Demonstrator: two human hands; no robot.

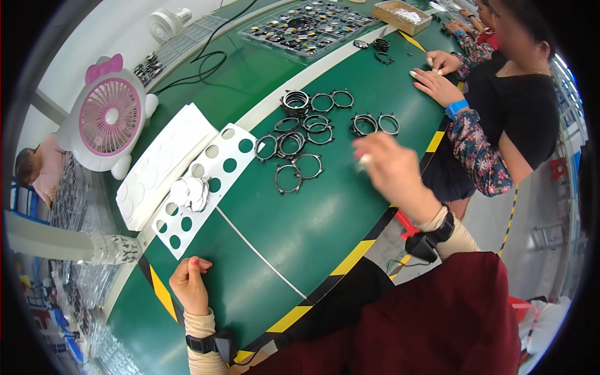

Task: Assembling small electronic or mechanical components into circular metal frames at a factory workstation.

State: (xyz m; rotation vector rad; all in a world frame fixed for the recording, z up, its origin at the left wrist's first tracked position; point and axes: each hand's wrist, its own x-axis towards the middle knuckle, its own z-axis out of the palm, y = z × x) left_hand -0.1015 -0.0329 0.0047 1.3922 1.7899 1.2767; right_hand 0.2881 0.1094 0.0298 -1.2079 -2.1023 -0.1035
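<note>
My left hand (190,286) is above the near left part of the green table, beside the lower end of a white sheet with round holes (199,199). Its thumb and fingertips are pressed together; whatever is between them is too small to make out. Motion blurs my right hand (397,175), which hovers just nearer than a pair of black ring-shaped watch frames (388,124); its fingers are smeared. More black frames (307,166) lie singly and stacked (295,101) in the middle. A small pile of white discs (190,192) rests on the holed sheet.
Beyond the holed sheet lie more white sheets (165,164) and a pink-and-white fan (111,115). A clear tray of small parts (306,26) and a cardboard box (402,16) stand farther back. At right, a co-worker's hands (440,86) rest on the table. Yellow-black tape (353,257) edges it.
</note>
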